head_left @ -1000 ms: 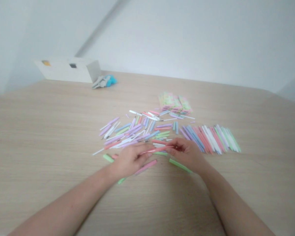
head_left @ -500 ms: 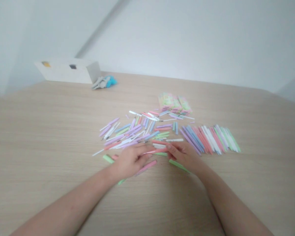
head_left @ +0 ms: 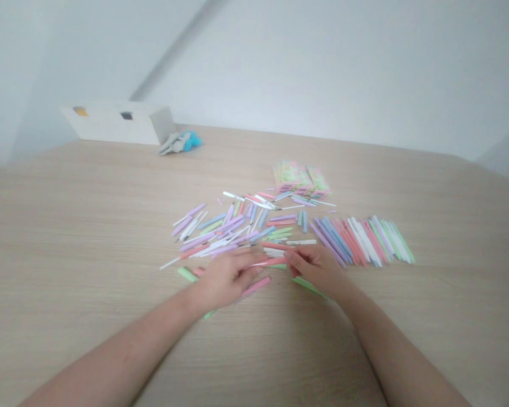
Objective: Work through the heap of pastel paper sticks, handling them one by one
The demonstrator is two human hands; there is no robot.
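Between my two hands lies a coral-pink pen [head_left: 272,262]. My left hand [head_left: 227,280] is closed round its left end, with thumb and fingers partly covering it. My right hand [head_left: 320,270] pinches the other end between thumb and forefinger. Loose pen parts spread around the hands: pink, lilac, green, blue and white tubes and thin white refills [head_left: 214,244]. A pink piece [head_left: 257,286] rests beside my left thumb, and a green piece [head_left: 309,286] shows just below my right hand.
To the right, assembled-looking pens [head_left: 365,242] lie side by side in a slanted row. Behind the loose parts sit stacked patterned packs [head_left: 294,176]. A white box [head_left: 114,125] stands at the back left, with a grey and blue crumpled item [head_left: 180,142] against it.
My right fingertips have shifted slightly left along the pink pen. My left hand and the surrounding parts look the same.
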